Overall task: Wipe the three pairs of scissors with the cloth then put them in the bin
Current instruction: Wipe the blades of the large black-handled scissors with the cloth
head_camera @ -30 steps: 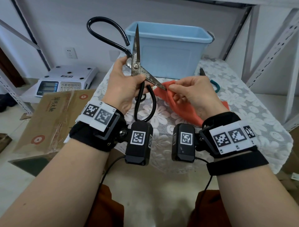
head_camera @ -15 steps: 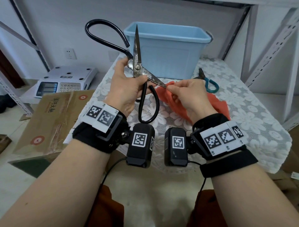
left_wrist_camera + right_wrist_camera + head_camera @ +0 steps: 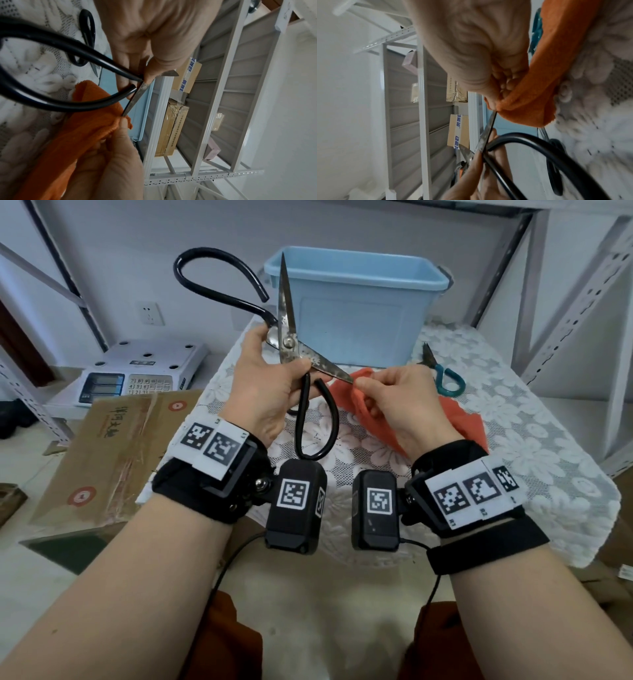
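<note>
My left hand point(image 3: 274, 374) grips large black-handled scissors point(image 3: 287, 340) at the pivot, blades spread wide, one pointing up and one toward the right. My right hand point(image 3: 394, 398) pinches the orange cloth point(image 3: 466, 422) around the tip of the right-pointing blade point(image 3: 135, 100). The cloth point(image 3: 556, 54) trails down over the lace tablecloth. Teal-handled scissors point(image 3: 445, 374) lie on the table just right of my right hand. A smaller black-handled pair point(image 3: 87, 40) lies on the cloth under my left hand. The light blue bin point(image 3: 356, 302) stands behind, at the table's far edge.
A white lace tablecloth point(image 3: 513, 460) covers the small table. A weighing scale point(image 3: 140, 368) sits on a low shelf to the left, with a flattened cardboard box point(image 3: 102, 453) beside it. Metal shelving uprights point(image 3: 575, 302) rise on the right; boxes point(image 3: 173, 129) are stored on the rack.
My right hand with the cloth has slid out along the lower blade to its tip. The left hand keeps its hold on the scissors, which have shifted slightly.
</note>
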